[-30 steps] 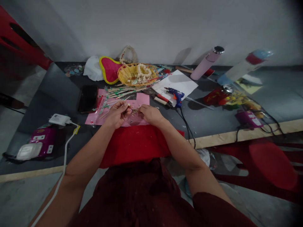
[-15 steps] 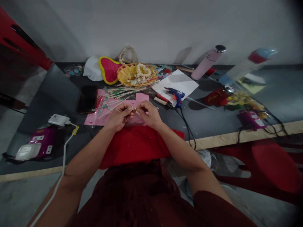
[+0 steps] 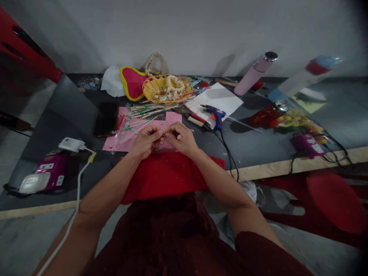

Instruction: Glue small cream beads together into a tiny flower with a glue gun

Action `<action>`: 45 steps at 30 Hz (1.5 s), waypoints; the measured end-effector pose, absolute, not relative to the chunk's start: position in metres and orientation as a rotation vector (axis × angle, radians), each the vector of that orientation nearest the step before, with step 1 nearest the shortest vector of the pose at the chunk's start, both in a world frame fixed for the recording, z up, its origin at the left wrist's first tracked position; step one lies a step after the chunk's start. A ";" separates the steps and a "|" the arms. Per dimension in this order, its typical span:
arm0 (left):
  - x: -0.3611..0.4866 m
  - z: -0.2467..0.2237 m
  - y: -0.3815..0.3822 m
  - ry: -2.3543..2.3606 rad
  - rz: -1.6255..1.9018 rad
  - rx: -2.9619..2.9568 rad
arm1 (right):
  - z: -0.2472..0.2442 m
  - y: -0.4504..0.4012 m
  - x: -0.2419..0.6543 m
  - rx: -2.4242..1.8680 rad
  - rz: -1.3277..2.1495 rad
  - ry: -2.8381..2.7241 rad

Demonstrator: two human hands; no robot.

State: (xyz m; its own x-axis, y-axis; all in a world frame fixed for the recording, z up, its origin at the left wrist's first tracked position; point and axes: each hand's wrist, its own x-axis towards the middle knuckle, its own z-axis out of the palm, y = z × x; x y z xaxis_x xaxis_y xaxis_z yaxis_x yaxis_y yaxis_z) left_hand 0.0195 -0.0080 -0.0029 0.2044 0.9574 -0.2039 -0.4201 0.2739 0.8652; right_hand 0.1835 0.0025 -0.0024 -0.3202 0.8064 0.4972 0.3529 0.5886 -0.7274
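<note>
My left hand (image 3: 147, 142) and my right hand (image 3: 181, 138) meet over the front of a pink sheet (image 3: 115, 143). Both are closed, thumbs and fingers pinched together around something tiny and pale that I cannot make out. Most of it is hidden by the fingertips. A red cloth (image 3: 169, 174) lies below my wrists at the table edge. Just beyond the hands are thin sticks with green bits (image 3: 146, 111). Right of them lie a red-and-black handled tool (image 3: 199, 119) and a blue glue gun (image 3: 215, 115) on white paper (image 3: 220, 96).
At the back stand a wicker basket (image 3: 152, 90) holding a pale beaded loop and a pink flask (image 3: 255, 74). A phone (image 3: 106, 119) and a purple power strip (image 3: 53, 170) lie left. A white cable (image 3: 77, 195) crosses near my left arm. Black cords (image 3: 228, 153) hang over the front edge.
The fingertips have shifted slightly against each other, and the small pale piece between them shows less. Both hands stay in the same place; the view has moved a little.
</note>
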 end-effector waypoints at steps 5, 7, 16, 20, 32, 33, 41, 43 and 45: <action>0.019 -0.003 -0.008 0.870 1.109 0.735 | -0.001 0.001 0.185 -0.925 0.634 -1.935; 0.019 -0.002 -0.009 0.886 1.116 0.722 | 0.000 0.000 0.185 -0.928 0.649 -1.946; 0.019 -0.001 -0.009 0.905 1.109 0.740 | -0.002 0.000 0.183 -0.887 0.646 -1.967; 0.018 -0.003 -0.009 0.910 1.104 0.754 | -0.001 0.000 0.183 -0.912 0.649 -1.978; 0.016 -0.001 -0.008 0.874 1.093 0.733 | -0.001 0.002 0.191 -0.883 0.740 -1.901; 0.016 -0.001 -0.008 0.876 1.093 0.731 | -0.001 0.002 0.191 -0.865 0.731 -1.912; 0.017 -0.002 -0.009 0.904 1.086 0.762 | -0.003 0.004 0.191 -0.860 0.699 -1.944; 0.017 -0.002 -0.009 0.908 1.087 0.768 | -0.004 0.004 0.191 -0.842 0.698 -1.948; 0.017 -0.003 -0.009 0.914 1.084 0.776 | -0.005 0.004 0.190 -0.807 0.687 -1.958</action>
